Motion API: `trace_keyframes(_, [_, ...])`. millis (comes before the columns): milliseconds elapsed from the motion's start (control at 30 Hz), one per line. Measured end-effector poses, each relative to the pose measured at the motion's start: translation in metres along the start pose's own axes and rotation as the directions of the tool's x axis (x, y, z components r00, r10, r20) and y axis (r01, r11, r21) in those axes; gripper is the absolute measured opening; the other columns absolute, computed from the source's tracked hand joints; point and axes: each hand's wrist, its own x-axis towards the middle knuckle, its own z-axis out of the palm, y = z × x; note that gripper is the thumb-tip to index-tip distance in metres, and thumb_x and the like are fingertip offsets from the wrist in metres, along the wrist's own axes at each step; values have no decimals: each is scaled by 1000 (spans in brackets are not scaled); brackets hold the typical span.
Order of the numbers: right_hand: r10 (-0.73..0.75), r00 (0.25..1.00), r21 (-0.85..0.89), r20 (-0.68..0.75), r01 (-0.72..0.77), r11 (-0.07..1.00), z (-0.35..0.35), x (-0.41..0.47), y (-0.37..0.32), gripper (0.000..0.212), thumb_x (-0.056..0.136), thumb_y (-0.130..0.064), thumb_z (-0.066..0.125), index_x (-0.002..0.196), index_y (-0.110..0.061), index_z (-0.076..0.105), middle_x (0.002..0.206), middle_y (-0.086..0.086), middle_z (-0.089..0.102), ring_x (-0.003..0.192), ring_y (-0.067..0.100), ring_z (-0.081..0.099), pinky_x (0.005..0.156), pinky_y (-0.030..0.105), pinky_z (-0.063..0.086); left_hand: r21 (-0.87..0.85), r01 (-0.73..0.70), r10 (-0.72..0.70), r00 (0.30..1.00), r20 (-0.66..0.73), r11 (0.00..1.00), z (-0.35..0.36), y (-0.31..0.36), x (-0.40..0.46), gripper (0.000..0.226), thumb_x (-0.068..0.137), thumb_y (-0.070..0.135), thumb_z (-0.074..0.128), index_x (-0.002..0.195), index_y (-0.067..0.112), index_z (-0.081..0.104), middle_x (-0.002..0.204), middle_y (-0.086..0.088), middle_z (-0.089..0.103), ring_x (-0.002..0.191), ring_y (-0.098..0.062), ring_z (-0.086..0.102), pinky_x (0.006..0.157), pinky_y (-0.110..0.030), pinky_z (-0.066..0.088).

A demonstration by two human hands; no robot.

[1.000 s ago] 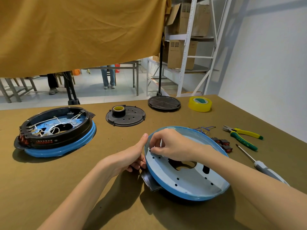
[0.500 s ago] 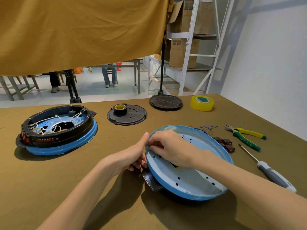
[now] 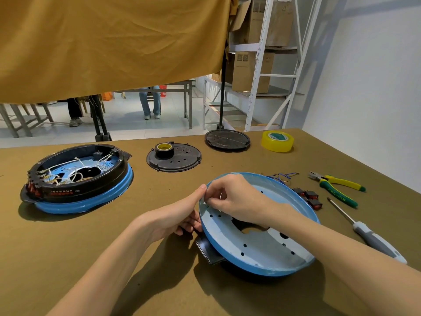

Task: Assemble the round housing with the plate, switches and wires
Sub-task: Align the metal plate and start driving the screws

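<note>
Brown table [image 3: 68,258]: blue housing [image 3: 262,254] between both hands' fingers [image 3: 211,197].

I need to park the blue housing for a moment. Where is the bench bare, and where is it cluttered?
Bare bench lies between the finished blue assembly and the left hand, and along the whole near edge below both forearms. It is crowded right of the blue housing: switches, wires, pliers and screwdriver. The black plates and yellow tape line the far edge.
</note>
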Motion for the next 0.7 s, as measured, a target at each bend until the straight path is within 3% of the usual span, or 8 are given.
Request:
trace_keyframes(200, [33, 998, -50, 62, -30, 998, 3, 1, 0, 10, 96, -30, 68, 102, -21, 69, 90, -6, 67, 81, 8, 62, 68, 23, 50, -1, -12, 12, 1000, -12, 1000, 2, 0, 1, 96, 77, 98, 19, 95, 16, 65, 64, 8, 66, 78, -17, 50, 78, -36, 38])
trace_keyframes(300, [-1, 997, -46, 81, 5, 999, 1, 0, -1, 12, 97, -23, 66, 106, -19, 72, 94, -4, 70, 85, 9, 63, 74, 27, 54, 0, -4, 4, 1000, -23, 1000, 2, 0, 1, 96, 75, 99, 19, 94, 16, 65, 62, 9, 66, 78, -17, 51, 77, -35, 38])
trace_keyframes(533, [32, 991, -41, 128, -27, 999, 0, 7, 1, 4, 96, -21, 67, 96, -26, 69, 89, -11, 68, 79, 2, 63, 63, 13, 46, 13, 12, -12, 1000, -23, 1000, 2, 1, 1, 99, 71, 100, 20, 96, 16, 65, 60, 9, 66, 77, -17, 51, 76, -34, 39])
trace_keyframes(700, [45, 991, -23, 128, -42, 999, -3, 10, 6, 7, 94, -27, 71, 100, -24, 73, 92, -5, 70, 83, 9, 64, 68, 24, 53, 9, 8, -8, 1000, -18, 1000, 2, 2, 0, 104, 63, 103, 21, 96, 15, 66, 63, 7, 66, 78, -17, 50, 77, -35, 38])
